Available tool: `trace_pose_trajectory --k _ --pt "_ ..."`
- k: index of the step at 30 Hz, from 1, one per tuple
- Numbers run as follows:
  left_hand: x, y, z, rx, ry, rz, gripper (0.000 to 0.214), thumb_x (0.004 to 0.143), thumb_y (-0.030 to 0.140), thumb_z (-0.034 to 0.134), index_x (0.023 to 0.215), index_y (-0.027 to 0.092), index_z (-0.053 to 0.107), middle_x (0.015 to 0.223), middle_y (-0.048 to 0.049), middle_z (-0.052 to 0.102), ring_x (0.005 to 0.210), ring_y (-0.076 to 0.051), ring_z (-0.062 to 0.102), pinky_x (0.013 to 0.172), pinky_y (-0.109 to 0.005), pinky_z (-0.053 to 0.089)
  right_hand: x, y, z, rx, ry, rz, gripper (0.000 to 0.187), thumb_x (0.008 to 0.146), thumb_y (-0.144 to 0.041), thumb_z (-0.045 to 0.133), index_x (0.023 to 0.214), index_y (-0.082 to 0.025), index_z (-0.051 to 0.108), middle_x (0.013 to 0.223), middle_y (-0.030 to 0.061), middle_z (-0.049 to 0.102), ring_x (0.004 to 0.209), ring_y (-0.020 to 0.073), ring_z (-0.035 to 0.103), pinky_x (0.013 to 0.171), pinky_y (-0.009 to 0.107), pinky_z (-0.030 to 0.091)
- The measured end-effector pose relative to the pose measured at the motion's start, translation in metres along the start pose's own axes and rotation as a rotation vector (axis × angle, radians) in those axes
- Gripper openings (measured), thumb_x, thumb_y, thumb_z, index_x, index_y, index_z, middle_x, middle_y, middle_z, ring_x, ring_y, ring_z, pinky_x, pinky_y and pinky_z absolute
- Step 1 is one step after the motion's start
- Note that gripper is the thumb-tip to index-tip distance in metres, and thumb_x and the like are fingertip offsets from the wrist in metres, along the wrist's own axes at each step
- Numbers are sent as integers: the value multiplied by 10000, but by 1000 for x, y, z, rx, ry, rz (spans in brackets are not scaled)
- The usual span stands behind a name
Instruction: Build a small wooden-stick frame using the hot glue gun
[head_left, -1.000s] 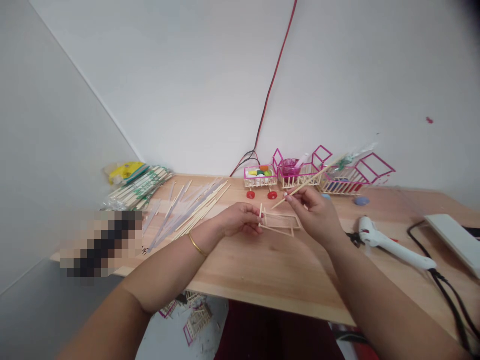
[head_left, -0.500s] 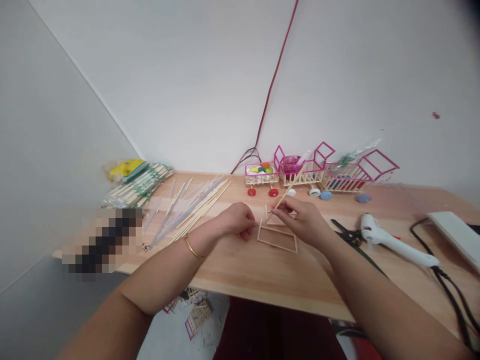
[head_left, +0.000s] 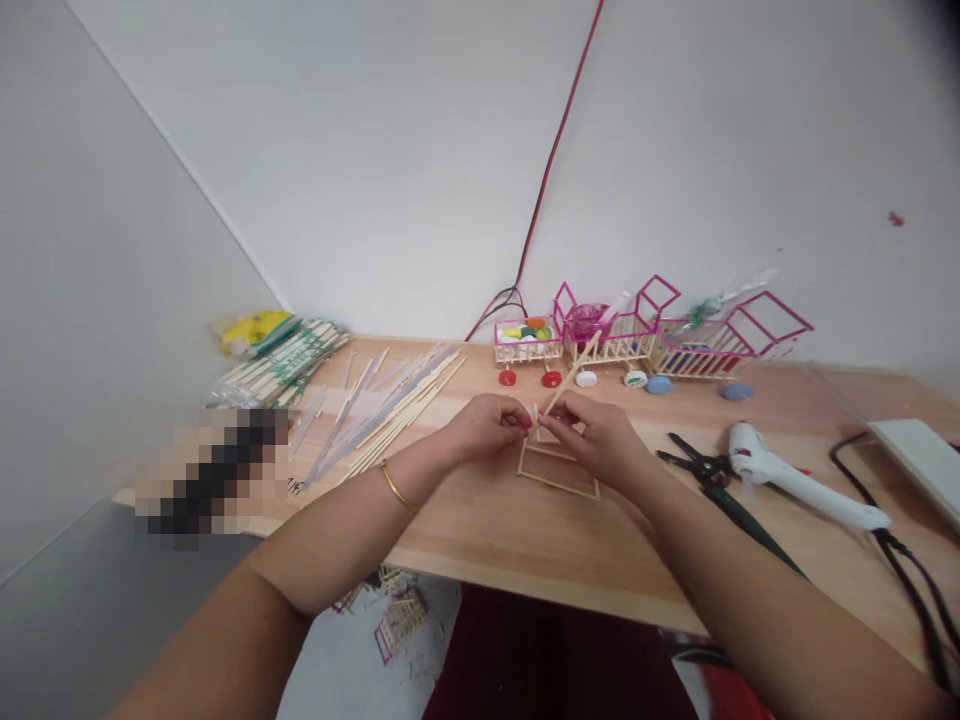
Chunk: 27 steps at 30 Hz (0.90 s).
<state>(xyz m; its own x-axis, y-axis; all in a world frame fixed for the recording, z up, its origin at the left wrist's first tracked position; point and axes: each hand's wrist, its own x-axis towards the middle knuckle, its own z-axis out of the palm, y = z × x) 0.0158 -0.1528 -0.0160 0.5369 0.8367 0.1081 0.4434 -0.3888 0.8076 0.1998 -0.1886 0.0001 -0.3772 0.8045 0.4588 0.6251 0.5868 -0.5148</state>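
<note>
A small rectangular frame of thin wooden sticks [head_left: 559, 470] rests on the wooden table [head_left: 525, 540] in front of me. My left hand [head_left: 484, 428] pinches the frame's far left corner, fingers closed. My right hand [head_left: 596, 436] is closed on a long wooden stick [head_left: 574, 373] that slants up and to the right from that same corner. Both sets of fingertips meet at the frame's far edge.
Loose sticks [head_left: 390, 405] and a bagged bundle [head_left: 281, 360] lie at the left. Pink-and-wood stick carts [head_left: 645, 340] stand along the wall. Scissors [head_left: 705, 470], a white glue gun [head_left: 802, 490] with a black cord and a white board [head_left: 919, 460] lie at the right.
My right hand brought the long stick down and left to the frame's corner. The frame shifted nearer to me and my left hand closed in on its corner.
</note>
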Motion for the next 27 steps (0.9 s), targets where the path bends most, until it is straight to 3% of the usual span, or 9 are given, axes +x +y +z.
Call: trace_pose_trajectory --k 14,27 --pt "-1 5 1 -35 -35 -38 182 652 98 535 804 119 633 687 0 630 614 -84 550 588 -178 427 0 3 4 6 -23 0 119 839 -289 509 777 -195 548 659 -8 560 609 121 497 577 231 353" --pt "-1 -4 5 24 -45 48 177 645 81 521 791 120 614 709 -7 622 653 -92 564 624 -183 440 1 -1 0 8 -25 -12 122 843 -294 504 799 -193 557 664 -2 559 615 127 504 582 234 360"
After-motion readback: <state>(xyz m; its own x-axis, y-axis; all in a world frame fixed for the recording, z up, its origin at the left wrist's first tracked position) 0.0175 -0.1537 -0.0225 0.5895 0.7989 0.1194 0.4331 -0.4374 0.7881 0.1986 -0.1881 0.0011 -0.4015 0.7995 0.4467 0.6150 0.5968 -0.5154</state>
